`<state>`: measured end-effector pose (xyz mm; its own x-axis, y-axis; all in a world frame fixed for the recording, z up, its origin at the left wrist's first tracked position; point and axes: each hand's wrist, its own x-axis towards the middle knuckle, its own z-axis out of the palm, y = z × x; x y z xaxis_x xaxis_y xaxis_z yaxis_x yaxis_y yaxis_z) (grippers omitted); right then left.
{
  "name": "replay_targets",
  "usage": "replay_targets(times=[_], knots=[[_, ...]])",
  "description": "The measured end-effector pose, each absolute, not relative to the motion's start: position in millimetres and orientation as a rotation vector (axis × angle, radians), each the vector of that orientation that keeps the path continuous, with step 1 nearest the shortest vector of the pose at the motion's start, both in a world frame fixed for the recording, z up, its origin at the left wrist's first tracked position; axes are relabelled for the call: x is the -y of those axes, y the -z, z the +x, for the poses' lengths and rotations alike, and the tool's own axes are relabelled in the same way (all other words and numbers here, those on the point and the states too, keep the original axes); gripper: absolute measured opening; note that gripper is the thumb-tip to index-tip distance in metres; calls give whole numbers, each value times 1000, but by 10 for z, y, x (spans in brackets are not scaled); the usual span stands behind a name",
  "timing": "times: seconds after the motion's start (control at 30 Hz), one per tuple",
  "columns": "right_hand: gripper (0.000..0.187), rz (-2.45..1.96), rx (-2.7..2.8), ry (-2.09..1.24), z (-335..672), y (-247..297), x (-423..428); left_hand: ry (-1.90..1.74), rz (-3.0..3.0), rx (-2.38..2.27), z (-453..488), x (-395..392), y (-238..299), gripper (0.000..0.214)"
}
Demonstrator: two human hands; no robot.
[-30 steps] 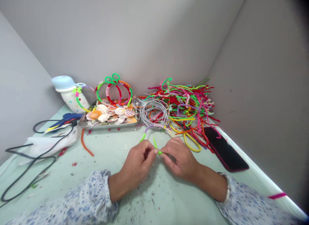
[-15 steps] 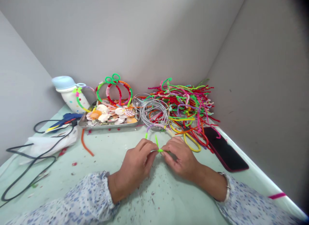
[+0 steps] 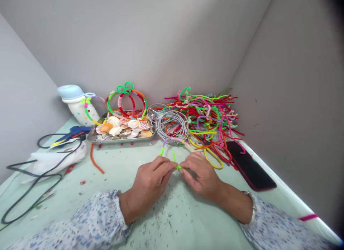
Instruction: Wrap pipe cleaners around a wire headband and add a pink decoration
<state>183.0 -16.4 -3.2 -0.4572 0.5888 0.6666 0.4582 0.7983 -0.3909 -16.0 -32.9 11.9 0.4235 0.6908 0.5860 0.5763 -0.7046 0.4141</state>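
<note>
At the centre of the frame, a lime-green pipe cleaner [image 3: 174, 156] is pinched between thumb and fingers of both the left hand [image 3: 149, 182] and the right hand [image 3: 202, 174], their tips nearly meeting; one strand pokes upward. Just beyond the knuckles arches a lilac-and-green wrapped band [image 3: 172, 139], with a coil of grey wire [image 3: 172, 124] behind it. Right of centre, a tangled heap of pipe cleaners [image 3: 206, 110] crowds the back of the table [image 3: 166, 225], some strands overlapping the smartphone [image 3: 251, 166]. Left of centre, a metal tray [image 3: 120, 140] holds seashells [image 3: 133, 123], with wrapped headbands [image 3: 139, 99] standing at its back and a blue-capped bottle [image 3: 80, 110] beside it. At the left lie a black cable [image 3: 40, 176], a plastic bag [image 3: 57, 155] and a blue tool [image 3: 72, 133] whose kind is hard to tell.

The fingers hide the pinched part, and the band's lower ends pass out of sight behind the hands. Both sleeves [image 3: 88, 221] are cut off below; dark blur covers the upper right corner.
</note>
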Motion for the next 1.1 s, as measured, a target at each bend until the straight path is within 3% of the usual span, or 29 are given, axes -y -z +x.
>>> replay_targets(times=[0.5,1.1], knots=[[6,-770,2131,-172,1829,30,163,-1156,2441,-1144,-155,301,-85,15],[8,-769,2200,-152,1830,28,166,-918,2365,-1256,-116,332,-170,12]])
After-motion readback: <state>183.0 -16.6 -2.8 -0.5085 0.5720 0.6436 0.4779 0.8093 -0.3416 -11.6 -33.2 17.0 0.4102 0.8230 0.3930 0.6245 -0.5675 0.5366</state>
